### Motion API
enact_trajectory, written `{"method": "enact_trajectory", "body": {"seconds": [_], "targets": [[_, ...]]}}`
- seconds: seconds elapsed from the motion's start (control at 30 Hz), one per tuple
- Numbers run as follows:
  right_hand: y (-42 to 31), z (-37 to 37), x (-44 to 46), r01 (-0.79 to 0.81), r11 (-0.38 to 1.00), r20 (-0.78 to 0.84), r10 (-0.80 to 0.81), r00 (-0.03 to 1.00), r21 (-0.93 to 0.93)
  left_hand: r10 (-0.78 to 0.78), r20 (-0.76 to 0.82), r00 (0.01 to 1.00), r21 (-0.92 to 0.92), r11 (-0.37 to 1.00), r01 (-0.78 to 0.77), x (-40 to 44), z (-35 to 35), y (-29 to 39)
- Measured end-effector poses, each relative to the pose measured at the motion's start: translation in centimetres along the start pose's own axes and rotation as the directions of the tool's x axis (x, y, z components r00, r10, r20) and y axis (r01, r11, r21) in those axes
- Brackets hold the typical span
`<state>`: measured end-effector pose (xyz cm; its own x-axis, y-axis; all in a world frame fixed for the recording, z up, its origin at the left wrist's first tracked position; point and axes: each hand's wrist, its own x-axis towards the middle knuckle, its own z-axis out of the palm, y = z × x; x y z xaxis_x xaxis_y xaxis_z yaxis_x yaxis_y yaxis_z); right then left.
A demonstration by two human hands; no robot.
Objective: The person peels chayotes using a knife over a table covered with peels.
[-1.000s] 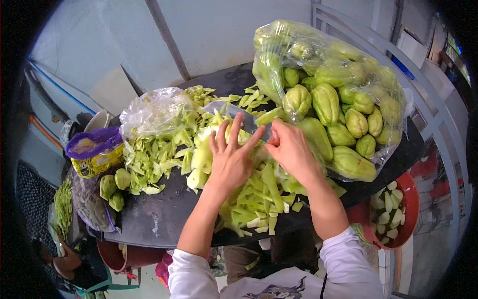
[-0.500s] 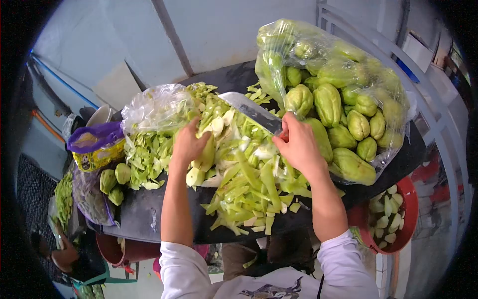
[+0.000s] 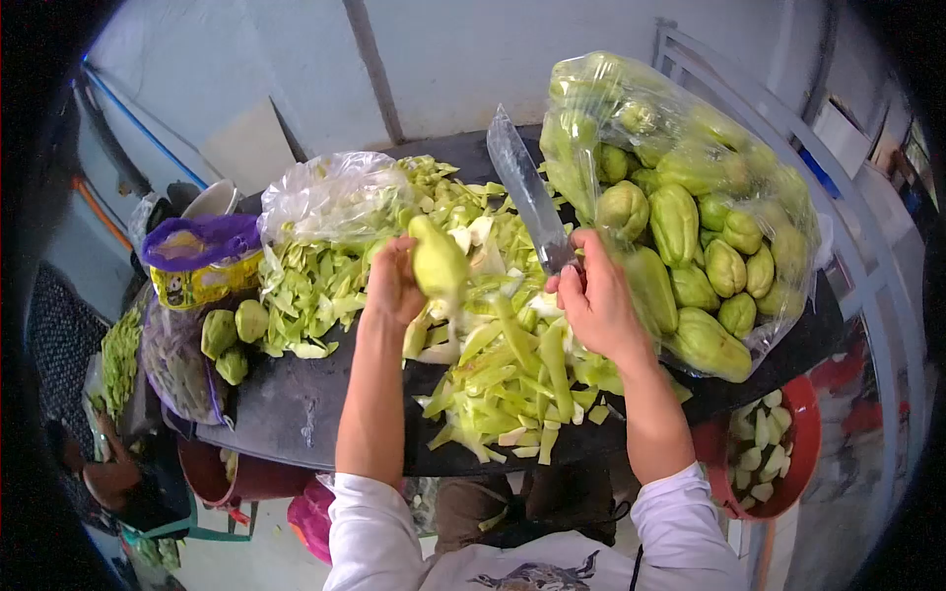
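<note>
In the head view, my left hand (image 3: 393, 280) grips a pale green chayote (image 3: 439, 258), held up above the heap of peelings. My right hand (image 3: 603, 300) is closed round the handle of a large kitchen knife (image 3: 524, 187), its broad blade pointing up and away from me. Blade and chayote are apart. Beneath both hands spreads a pile of green chayote peels (image 3: 507, 364) with white pieces among them. A clear plastic bag full of whole chayotes (image 3: 674, 225) lies just right of my right hand.
A dark table (image 3: 286, 404) bears everything. On its left are a clear plastic bag (image 3: 330, 197), a yellow and purple bag (image 3: 197, 261), loose chayotes (image 3: 219, 335) and a purple net bag (image 3: 182, 369). A red bucket (image 3: 810, 448) holds cut pieces at lower right; another red bucket (image 3: 202, 478) stands lower left.
My left hand has lifted the chayote off the pile. The knife in my right hand has swung from slanting left to pointing more upright. The view has shifted slightly.
</note>
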<state>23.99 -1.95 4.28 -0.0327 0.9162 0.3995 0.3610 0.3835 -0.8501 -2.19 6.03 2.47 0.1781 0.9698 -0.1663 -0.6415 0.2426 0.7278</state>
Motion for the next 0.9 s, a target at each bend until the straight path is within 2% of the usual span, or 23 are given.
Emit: {"method": "enact_trajectory", "body": {"seconds": [0.03, 0.1, 0.13, 0.17, 0.23, 0.27, 0.3, 0.33, 0.37, 0.43, 0.5, 0.57, 0.6, 0.67, 0.7, 0.77, 0.83, 0.9], "targets": [[0.0, 0.5, -0.2, -0.014, 0.998, 0.025, 0.012, 1.0, 0.056, 0.058, 0.025, 0.998, -0.116, 0.992, -0.055, -0.4, 0.8, -0.1], [0.0, 1.3, -0.3, -0.022, 0.994, 0.057, 0.016, 0.998, 0.106, 0.133, -0.029, 0.991, -0.158, 0.978, -0.136, -0.3, 2.1, -1.0], [0.1, 1.7, -0.3, 0.024, 0.999, 0.068, -0.026, 0.997, 0.036, 0.07, -0.021, 0.997, -0.243, 0.967, -0.073, 0.4, 2.1, -1.6], [0.4, 2.1, -0.4, 0.068, 0.997, 0.083, -0.065, 0.994, -0.034, 0.058, -0.035, 0.998, -0.245, 0.967, -0.065, 0.7, 2.0, -2.8], [1.3, 2.4, -0.1, 0.098, 0.992, 0.097, -0.089, 0.991, -0.085, -0.033, -0.038, 0.999, -0.328, 0.944, 0.018, 0.8, 2.5, -4.3], [1.6, 2.5, 0.1, 0.027, 0.999, 0.068, -0.025, 0.997, -0.022, -0.054, -0.082, 0.995, -0.272, 0.962, 0.029, 0.3, 2.9, -4.8], [1.8, 2.7, 0.0, -0.049, 0.998, 0.046, 0.047, 0.998, 0.048, -0.062, -0.066, 0.996, -0.29, 0.956, 0.041, 0.2, 3.0, -5.1], [1.4, 2.7, 0.0, -0.091, 0.988, 0.01, 0.09, 0.996, 0.127, -0.052, -0.094, 0.994, -0.278, 0.96, 0.024, -0.1, 3.2, -5.4], [1.4, 2.7, 0.1, -0.093, 0.988, 0.017, 0.091, 0.996, 0.125, -0.044, -0.118, 0.992, -0.264, 0.965, 0.012, -0.5, 3.4, -5.4], [1.4, 2.2, 0.4, -0.22, 0.94, 0.03, 0.22, 0.975, 0.261, -0.055, -0.073, 0.996, -0.306, 0.952, 0.03, -1.1, 3.1, -5.3], [1.1, 2.0, 0.4, -0.227, 0.935, 0.052, 0.221, 0.974, 0.274, -0.065, -0.023, 0.998, -0.347, 0.936, 0.053, -1.6, 3.3, -5.3], [1.0, 2.6, 0.1, -0.137, 0.977, 0.054, 0.13, 0.99, 0.166, -0.062, -0.094, 0.994, -0.429, 0.903, 0.016, -2.1, 3.5, -5.2], [0.9, 3.0, -0.1, -0.142, 0.976, 0.058, 0.134, 0.989, 0.165, -0.065, -0.099, 0.993, -0.431, 0.902, 0.016, -2.1, 3.5, -5.1], [0.7, 3.7, -0.2, -0.016, 0.993, 0.07, 0.007, 0.998, 0.12, -0.017, -0.245, 0.969, -0.52, 0.846, -0.116, -1.7, 3.5, -4.6], [0.4, 4.0, -0.4, -0.015, 0.992, 0.075, 0.006, 0.997, 0.124, -0.014, -0.251, 0.968, -0.519, 0.846, -0.123, -1.5, 2.9, -4.6], [-0.5, 4.5, -0.9, -0.054, 0.988, 0.113, 0.037, 0.993, 0.144, 0.124, -0.224, 0.967, -0.555, 0.799, -0.231, -1.0, 1.2, -4.5], [-0.7, 5.3, -1.3, -0.063, 0.98, 0.124, 0.04, 0.991, 0.187, 0.157, -0.236, 0.959, -0.586, 0.764, -0.269, -1.3, 1.4, -3.9], [-0.5, 5.9, -1.7, 0.015, 0.997, 0.159, -0.027, 0.987, 0.082, 0.232, -0.264, 0.936, -0.613, 0.71, -0.348, -1.3, 1.5, -3.6]]}}
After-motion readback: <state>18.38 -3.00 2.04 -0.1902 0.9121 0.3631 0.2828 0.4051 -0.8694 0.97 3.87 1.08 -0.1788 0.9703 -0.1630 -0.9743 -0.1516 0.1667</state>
